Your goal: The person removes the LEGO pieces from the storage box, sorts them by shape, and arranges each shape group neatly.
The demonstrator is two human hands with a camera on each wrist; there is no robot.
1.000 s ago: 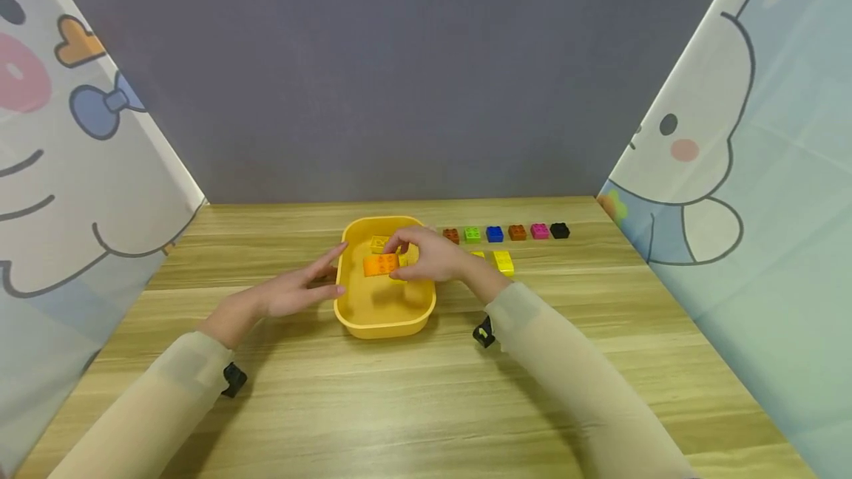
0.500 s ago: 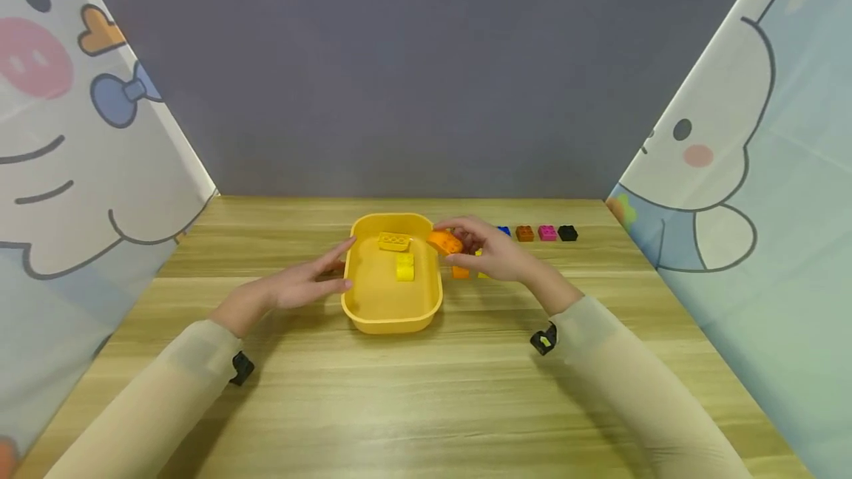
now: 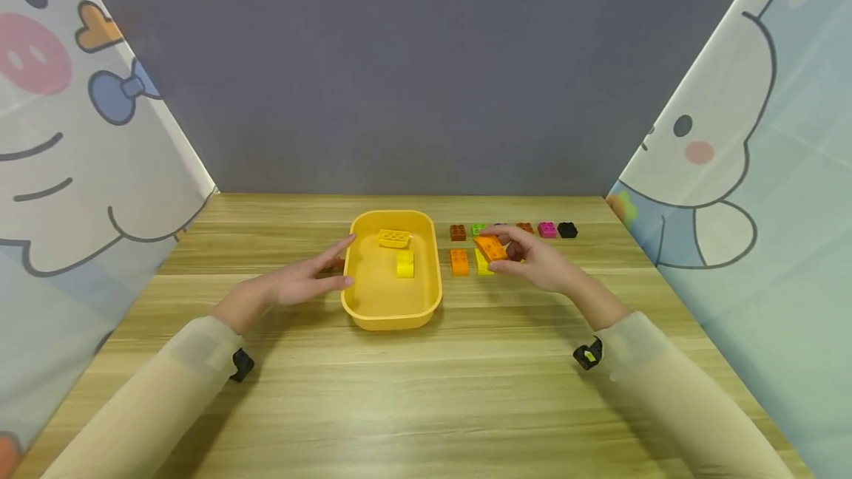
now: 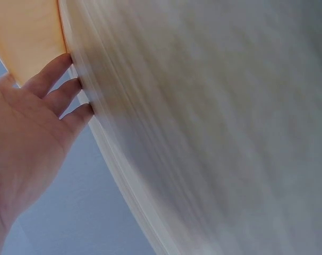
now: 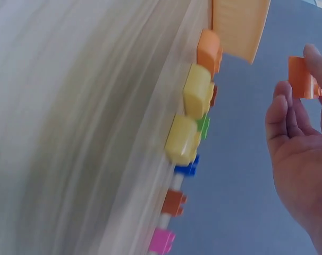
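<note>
Pinched in the right hand (image 3: 535, 261), a flat orange brick (image 3: 490, 247) with studs on top hangs tilted just above the table's (image 3: 426, 390) yellow brick (image 3: 483, 263). Left hand (image 3: 293, 285) lies flat-fingered against the yellow tub (image 3: 391, 313). Beyond, small coloured bricks (image 3: 547, 229) sit in a row.

Over the last second the right hand (image 3: 532, 261) has lifted the orange brick (image 3: 490, 247) out of the yellow tub (image 3: 391, 313) and carried it rightward. The brick is now held above the table, near the yellow brick (image 3: 483, 263) and the row of small bricks (image 3: 512, 230), clear of the tub.
</note>
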